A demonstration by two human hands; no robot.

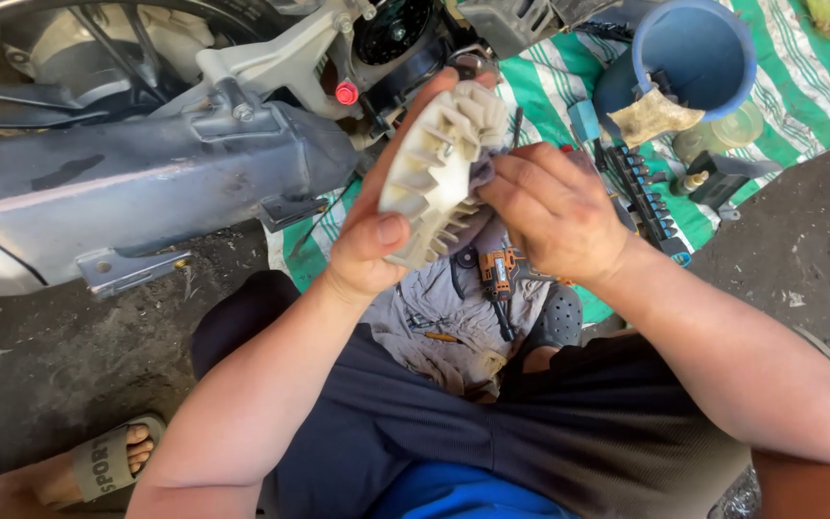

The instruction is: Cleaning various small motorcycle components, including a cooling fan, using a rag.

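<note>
- Under me is dark, rough ground [40,365], gritty and stained.
- Ahead I see a green-and-white striped sheet [799,86] spread flat on it.
- Bright daylight falls across everything, casting short, sharp shadows.

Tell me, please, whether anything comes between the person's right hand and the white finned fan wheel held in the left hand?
Yes: a grey cloth is bunched between the right hand and the white fan wheel, pressed against the fins. The left hand grips the wheel directly, thumb on its lower rim, with nothing visible in between.
</note>
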